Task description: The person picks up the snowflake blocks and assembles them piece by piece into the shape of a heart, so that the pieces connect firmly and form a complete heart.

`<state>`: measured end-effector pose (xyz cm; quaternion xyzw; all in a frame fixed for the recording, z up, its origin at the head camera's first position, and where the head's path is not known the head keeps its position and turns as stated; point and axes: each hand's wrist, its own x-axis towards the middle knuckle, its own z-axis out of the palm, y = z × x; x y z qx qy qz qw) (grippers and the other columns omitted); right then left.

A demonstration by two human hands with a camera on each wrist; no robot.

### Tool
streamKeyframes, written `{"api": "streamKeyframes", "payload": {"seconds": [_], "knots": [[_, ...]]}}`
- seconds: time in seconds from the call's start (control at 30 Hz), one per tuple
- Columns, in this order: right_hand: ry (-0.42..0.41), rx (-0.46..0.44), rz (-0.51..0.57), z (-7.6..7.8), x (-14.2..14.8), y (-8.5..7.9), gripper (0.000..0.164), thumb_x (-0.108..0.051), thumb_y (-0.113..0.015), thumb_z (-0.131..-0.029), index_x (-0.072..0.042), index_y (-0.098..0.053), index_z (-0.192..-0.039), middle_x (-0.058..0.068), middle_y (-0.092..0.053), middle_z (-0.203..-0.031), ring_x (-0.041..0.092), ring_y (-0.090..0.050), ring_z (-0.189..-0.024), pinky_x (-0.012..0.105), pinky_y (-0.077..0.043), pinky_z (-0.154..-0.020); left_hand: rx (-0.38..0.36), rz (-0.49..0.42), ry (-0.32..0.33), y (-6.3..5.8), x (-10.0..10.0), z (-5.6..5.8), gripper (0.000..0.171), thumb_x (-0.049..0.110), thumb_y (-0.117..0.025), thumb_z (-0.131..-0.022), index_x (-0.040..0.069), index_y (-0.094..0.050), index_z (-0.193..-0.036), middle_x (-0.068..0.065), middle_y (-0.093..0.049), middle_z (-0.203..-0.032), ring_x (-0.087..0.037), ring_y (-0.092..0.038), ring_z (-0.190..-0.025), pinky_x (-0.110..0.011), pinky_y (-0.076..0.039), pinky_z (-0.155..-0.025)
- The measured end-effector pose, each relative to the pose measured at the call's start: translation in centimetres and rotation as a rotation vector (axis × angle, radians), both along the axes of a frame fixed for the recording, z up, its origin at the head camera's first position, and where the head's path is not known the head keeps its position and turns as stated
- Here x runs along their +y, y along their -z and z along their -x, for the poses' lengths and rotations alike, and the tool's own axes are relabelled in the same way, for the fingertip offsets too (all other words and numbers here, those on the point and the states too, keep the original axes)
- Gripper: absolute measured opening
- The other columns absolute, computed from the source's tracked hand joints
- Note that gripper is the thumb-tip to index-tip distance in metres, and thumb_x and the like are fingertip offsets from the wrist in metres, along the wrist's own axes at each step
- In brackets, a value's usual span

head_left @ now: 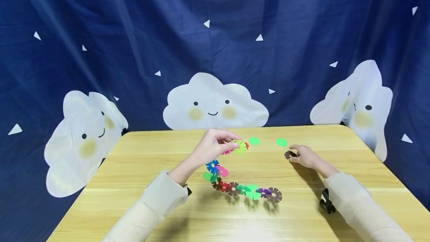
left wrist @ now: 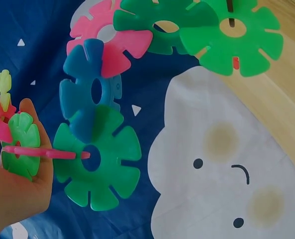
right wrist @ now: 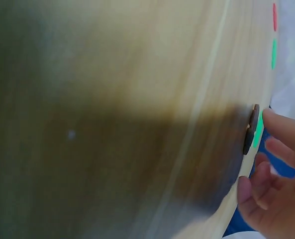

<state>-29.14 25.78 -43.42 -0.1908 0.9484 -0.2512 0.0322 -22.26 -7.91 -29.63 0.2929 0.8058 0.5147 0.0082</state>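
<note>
My left hand (head_left: 209,146) pinches a yellow-green flower-shaped disc (head_left: 240,148) between thumb and fingertips. It belongs to a long curved chain of interlocking slotted plastic discs. In the left wrist view, a blue disc (left wrist: 77,89) and a green disc (left wrist: 115,169) of the chain hang beside the hand. The chain's other end, a brown disc (head_left: 274,195), is held over the table and casts shadows. My right hand (head_left: 307,157) reaches to a loose dark brown disc (right wrist: 251,129) at the right, fingers and thumb spread apart, fingertips right at its edge.
Two loose green discs, one at the middle (head_left: 254,141) and one farther right (head_left: 281,142), lie near the wooden table's (head_left: 151,152) back edge. A red disc (right wrist: 275,17) lies beyond them. Behind the table hangs a dark blue curtain (head_left: 144,29) with clouds.
</note>
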Motion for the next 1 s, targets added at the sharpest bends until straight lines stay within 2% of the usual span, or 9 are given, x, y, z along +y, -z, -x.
{"api": "streamKeyframes", "payload": {"seconds": [0.1, 0.2, 0.3, 0.37, 0.5, 0.6, 0.73, 0.87, 1.0], "knots": [[-0.014, -0.019, -0.046, -0.1, 0.0, 0.2, 0.05, -0.01, -0.066, -0.08, 0.018, -0.046, -0.116, 0.029, -0.058, -0.091, 0.037, -0.056, -0.08, 0.047, -0.045, -0.075, -0.003, 0.0, 0.007, 0.0, 0.1, 0.0, 0.016, 0.007, -0.065, -0.083, 0.001, -0.069, -0.097, -0.006, -0.063, -0.069, -0.02, -0.052, -0.055, -0.021, -0.042, -0.049], [-0.006, -0.057, -0.05, -0.2, -0.1, 0.4, 0.039, -0.009, -0.067, -0.079, 0.014, -0.05, -0.105, 0.03, -0.057, -0.096, 0.042, -0.055, -0.09, 0.05, -0.044, -0.079, -0.001, 0.005, 0.008, -0.1, 0.1, -0.1, 0.017, 0.008, -0.065, -0.083, 0.001, -0.069, -0.098, -0.005, -0.063, -0.068, -0.017, -0.051, -0.054, -0.021, -0.041, -0.049], [0.025, -0.089, 0.004, -0.4, -0.2, 0.4, 0.032, -0.007, -0.07, -0.076, 0.008, -0.047, -0.093, 0.022, -0.052, -0.086, 0.033, -0.05, -0.081, 0.044, -0.043, -0.072, 0.0, 0.005, 0.009, -0.1, 0.1, -0.1, 0.017, 0.007, -0.064, -0.083, 0.0, -0.069, -0.098, -0.005, -0.062, -0.068, -0.019, -0.051, -0.055, -0.021, -0.041, -0.049], [0.021, -0.076, 0.034, -0.5, -0.3, 0.3, 0.029, -0.004, -0.069, -0.076, 0.004, -0.045, -0.088, 0.016, -0.05, -0.081, 0.027, -0.047, -0.077, 0.04, -0.042, -0.068, -0.001, 0.004, 0.008, -0.1, 0.1, -0.1, 0.016, 0.007, -0.064, -0.083, 0.001, -0.069, -0.097, -0.006, -0.062, -0.068, -0.021, -0.051, -0.054, -0.021, -0.04, -0.048], [-0.043, 0.028, 0.081, -0.9, -1.0, -0.5, 0.024, 0.001, -0.066, -0.076, -0.001, -0.043, -0.082, 0.007, -0.049, -0.072, 0.019, -0.048, -0.067, 0.031, -0.041, -0.059, 0.003, 0.001, 0.013, -0.2, 0.1, -0.1, 0.015, 0.007, -0.064, -0.083, 0.002, -0.069, -0.097, -0.011, -0.062, -0.068, -0.017, -0.05, -0.053, -0.02, -0.04, -0.048], [-0.083, 0.079, 0.171, -1.3, -1.9, -1.8, 0.019, 0.003, -0.063, -0.079, -0.001, -0.045, -0.082, 0.003, -0.052, -0.066, 0.015, -0.049, -0.059, 0.027, -0.041, -0.053, 0.008, 0.0, 0.019, -0.4, 0.1, -0.2, 0.015, 0.007, -0.064, -0.084, 0.002, -0.069, -0.097, -0.012, -0.062, -0.069, -0.014, -0.049, -0.053, -0.02, -0.04, -0.048], [-0.092, 0.035, 0.329, -2.4, -3.8, -4.4, 0.017, -0.002, -0.06, -0.085, 0.004, -0.049, -0.097, 0.005, -0.06, -0.066, 0.015, -0.053, -0.054, 0.026, -0.045, -0.051, 0.005, -0.001, 0.022, -0.5, 0.2, -0.3, 0.015, 0.007, -0.064, -0.084, 0.001, -0.069, -0.097, -0.014, -0.063, -0.07, -0.023, -0.05, -0.054, -0.02, -0.04, -0.047], [-0.117, 0.013, 0.482, -4.3, -6.0, -7.2, 0.024, -0.003, -0.056, -0.089, 0.007, -0.05, -0.11, 0.006, -0.059, -0.065, 0.01, -0.051, -0.052, 0.026, -0.045, -0.048, 0.013, -0.003, 0.026, -0.5, 0.3, -0.3, 0.015, 0.006, -0.064, -0.084, 0.001, -0.069, -0.097, -0.017, -0.063, -0.071, -0.03, -0.051, -0.056, -0.02, -0.04, -0.047], [-0.176, 0.027, 0.659, -6.1, -7.9, -9.3, 0.024, 0.001, -0.053, -0.089, 0.012, -0.05, -0.11, 0.001, -0.059, -0.065, 0.008, -0.05, -0.052, 0.025, -0.045, -0.047, 0.028, -0.006, 0.016, -0.5, 0.3, -0.3, 0.015, 0.007, -0.064, -0.083, 0.0, -0.069, -0.096, -0.012, -0.063, -0.068, -0.025, -0.051, -0.053, -0.021, -0.04, -0.047]]}}
